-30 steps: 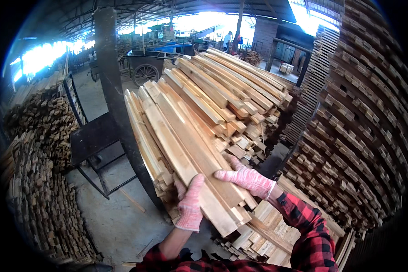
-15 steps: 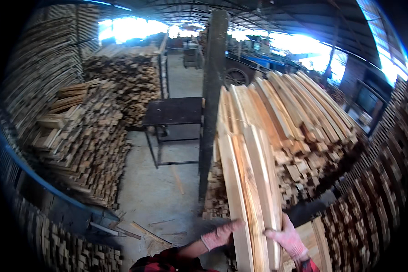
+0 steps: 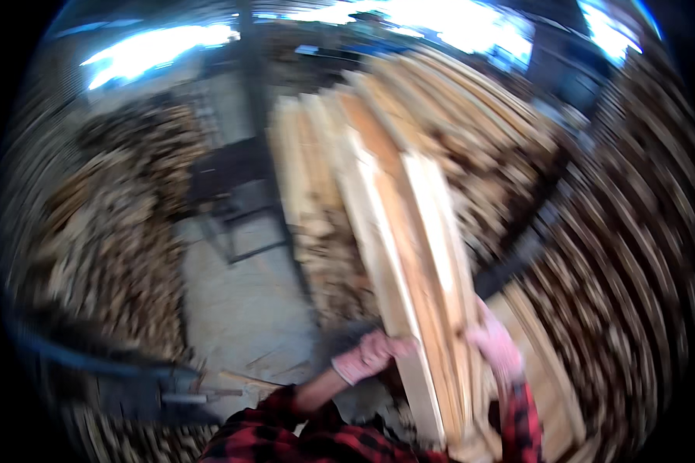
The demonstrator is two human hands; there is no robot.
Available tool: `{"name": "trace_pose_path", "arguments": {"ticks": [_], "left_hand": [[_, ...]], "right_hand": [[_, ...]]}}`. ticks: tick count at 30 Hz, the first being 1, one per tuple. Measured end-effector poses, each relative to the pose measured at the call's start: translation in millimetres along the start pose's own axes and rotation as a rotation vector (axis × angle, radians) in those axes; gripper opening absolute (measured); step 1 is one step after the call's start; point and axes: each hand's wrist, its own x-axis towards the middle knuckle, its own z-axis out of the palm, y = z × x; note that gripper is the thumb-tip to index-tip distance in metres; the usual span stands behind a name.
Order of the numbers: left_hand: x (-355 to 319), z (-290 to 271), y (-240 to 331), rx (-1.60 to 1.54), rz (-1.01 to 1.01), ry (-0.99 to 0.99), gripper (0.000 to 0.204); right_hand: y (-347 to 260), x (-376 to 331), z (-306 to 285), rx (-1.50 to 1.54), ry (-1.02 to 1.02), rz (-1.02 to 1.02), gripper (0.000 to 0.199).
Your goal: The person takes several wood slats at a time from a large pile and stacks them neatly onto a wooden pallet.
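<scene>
A bundle of long, pale wooden planks (image 3: 431,305) stretches away from me, its far end over a stack of similar planks (image 3: 471,100). My left hand (image 3: 372,356), in a pink-and-white glove, is closed at the bundle's left edge, the fingers against the outer plank. On the opposite side my right hand (image 3: 497,343), gloved alike, grips the right edge with its thumb toward the top. Its other fingers are hidden behind the wood. Motion blurs the picture. More light boards (image 3: 544,363) lie to the right of my right hand.
A dark metal table (image 3: 228,174) stands left of a dark upright post (image 3: 274,154). Piled wood (image 3: 123,239) lines the left side, and slatted stacks (image 3: 618,293) rise at right. Scrap sticks (image 3: 247,380) lie on the concrete floor (image 3: 243,305). A blue rail (image 3: 93,361) curves at lower left.
My view has swung right and downward, so the surroundings shift left and up. My left hand has closed against the planks' left edge, and the right hand still holds the right edge.
</scene>
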Motion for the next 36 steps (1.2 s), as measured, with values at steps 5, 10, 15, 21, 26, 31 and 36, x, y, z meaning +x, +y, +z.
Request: {"name": "trace_pose_path", "arguments": {"ticks": [5,10,15,21,26,31,36], "left_hand": [[31.8,70.3,75.0,0.301,0.062,-0.241,0.058],[96.1,178.3,115.7,0.143,0.159,-0.816,0.078],[159.7,265.8,109.1,0.293,0.130,-1.045,0.071],[207.8,320.4,34.1,0.457,-0.050,-1.137,0.106],[211.4,325.9,-29.1,0.690,0.174,-1.029,0.113],[191.0,361.3,-5.7,0.610,0.098,-1.060,0.109],[153.8,434.2,15.8,0.344,0.167,-1.197,0.084]], "right_hand": [[-27.1,-35.2,-55.3,-0.020,0.185,-0.231,0.095],[-42.3,-95.9,-105.4,0.127,0.481,-0.387,0.097],[-32.3,-141.7,-158.1,-0.133,0.781,-0.519,0.104],[97.8,-178.9,-191.7,-0.278,0.929,-0.237,0.109],[164.1,-183.7,-193.8,-0.101,0.954,-0.124,0.103],[148.7,-198.3,-187.9,-0.118,1.038,-0.236,0.100],[93.2,-254.4,-177.5,0.043,1.093,-0.296,0.093]]}}
